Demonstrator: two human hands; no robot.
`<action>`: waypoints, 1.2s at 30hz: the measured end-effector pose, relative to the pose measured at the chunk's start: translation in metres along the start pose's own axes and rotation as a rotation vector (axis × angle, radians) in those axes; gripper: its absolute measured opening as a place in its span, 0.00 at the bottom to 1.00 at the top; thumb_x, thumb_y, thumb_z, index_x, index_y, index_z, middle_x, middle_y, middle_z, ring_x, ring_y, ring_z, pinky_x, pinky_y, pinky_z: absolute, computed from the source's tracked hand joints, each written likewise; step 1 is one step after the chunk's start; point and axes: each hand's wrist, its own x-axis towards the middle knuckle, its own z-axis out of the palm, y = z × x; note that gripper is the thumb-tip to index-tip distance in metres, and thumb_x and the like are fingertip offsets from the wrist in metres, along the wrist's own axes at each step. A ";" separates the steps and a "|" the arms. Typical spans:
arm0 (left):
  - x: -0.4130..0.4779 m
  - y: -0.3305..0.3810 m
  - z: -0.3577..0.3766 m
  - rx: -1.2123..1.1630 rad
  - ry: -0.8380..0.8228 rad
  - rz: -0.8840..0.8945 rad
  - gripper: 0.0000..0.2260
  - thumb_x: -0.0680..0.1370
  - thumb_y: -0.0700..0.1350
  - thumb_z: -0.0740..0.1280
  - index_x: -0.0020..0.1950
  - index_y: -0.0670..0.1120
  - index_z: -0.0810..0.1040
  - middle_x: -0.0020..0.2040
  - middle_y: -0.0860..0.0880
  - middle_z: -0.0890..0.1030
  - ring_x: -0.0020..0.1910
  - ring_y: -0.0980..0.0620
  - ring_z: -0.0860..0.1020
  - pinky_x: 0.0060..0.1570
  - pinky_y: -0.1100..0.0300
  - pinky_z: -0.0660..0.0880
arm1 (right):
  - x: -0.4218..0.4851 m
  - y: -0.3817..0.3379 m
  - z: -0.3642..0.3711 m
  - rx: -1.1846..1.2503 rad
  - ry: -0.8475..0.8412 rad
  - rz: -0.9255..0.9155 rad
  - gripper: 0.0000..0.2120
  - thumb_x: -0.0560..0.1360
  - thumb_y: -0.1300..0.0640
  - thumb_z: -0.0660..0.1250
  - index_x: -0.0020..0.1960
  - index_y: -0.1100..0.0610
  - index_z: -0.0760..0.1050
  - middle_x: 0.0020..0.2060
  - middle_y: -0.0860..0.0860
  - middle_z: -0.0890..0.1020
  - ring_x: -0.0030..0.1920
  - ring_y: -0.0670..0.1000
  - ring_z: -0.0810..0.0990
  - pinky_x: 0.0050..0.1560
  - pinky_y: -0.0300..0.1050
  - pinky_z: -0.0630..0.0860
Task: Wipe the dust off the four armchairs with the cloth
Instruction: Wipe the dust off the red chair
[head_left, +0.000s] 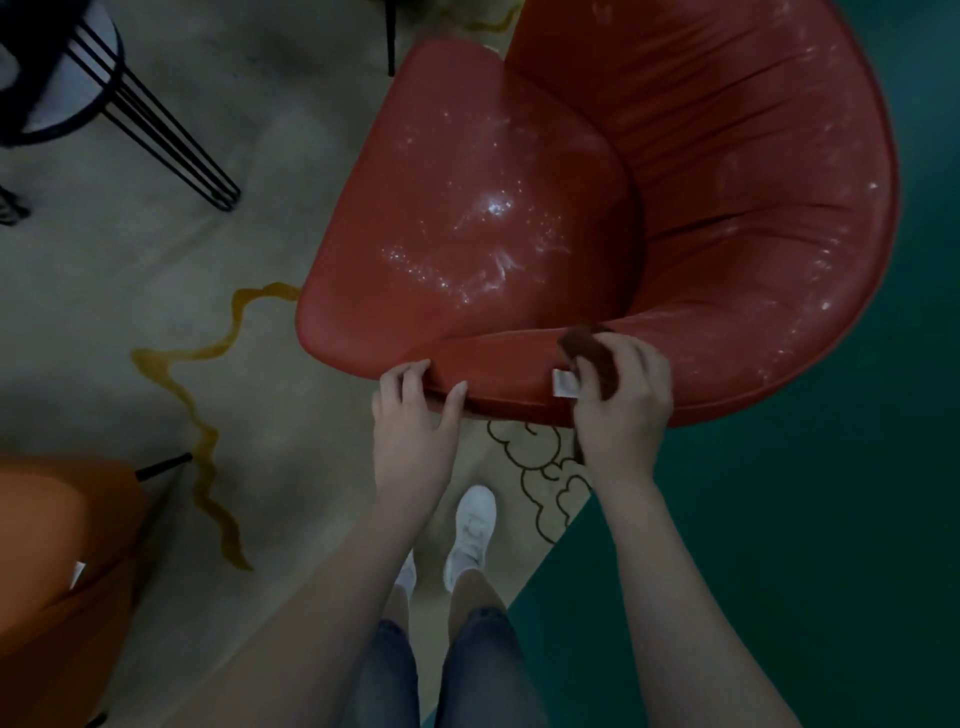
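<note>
A person's right hand (621, 410) clutches the brown cloth (589, 358) on the red armchair (467, 208)'s near arm while the left hand (415, 415) curls over its edge alongside; the dusty seat beyond both hands likely comes next.
</note>
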 end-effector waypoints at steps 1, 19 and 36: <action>0.000 0.001 0.001 -0.003 0.009 0.000 0.23 0.80 0.54 0.66 0.70 0.42 0.72 0.67 0.46 0.71 0.67 0.48 0.68 0.64 0.59 0.64 | -0.001 -0.007 0.007 0.012 -0.066 -0.079 0.12 0.71 0.66 0.72 0.55 0.61 0.80 0.52 0.57 0.81 0.53 0.58 0.76 0.55 0.38 0.65; -0.014 0.041 0.042 0.031 0.281 -0.235 0.33 0.78 0.59 0.66 0.76 0.42 0.63 0.75 0.43 0.64 0.74 0.42 0.61 0.71 0.47 0.58 | 0.035 0.012 0.000 0.053 -0.505 -0.453 0.12 0.73 0.64 0.70 0.56 0.60 0.79 0.52 0.53 0.80 0.53 0.56 0.75 0.54 0.49 0.74; -0.018 0.053 0.076 -0.030 0.465 -0.309 0.33 0.79 0.58 0.64 0.77 0.42 0.61 0.76 0.44 0.62 0.76 0.46 0.58 0.74 0.50 0.56 | 0.091 0.027 0.004 0.103 -0.814 -0.653 0.11 0.75 0.60 0.70 0.57 0.54 0.78 0.54 0.48 0.79 0.55 0.48 0.72 0.54 0.36 0.65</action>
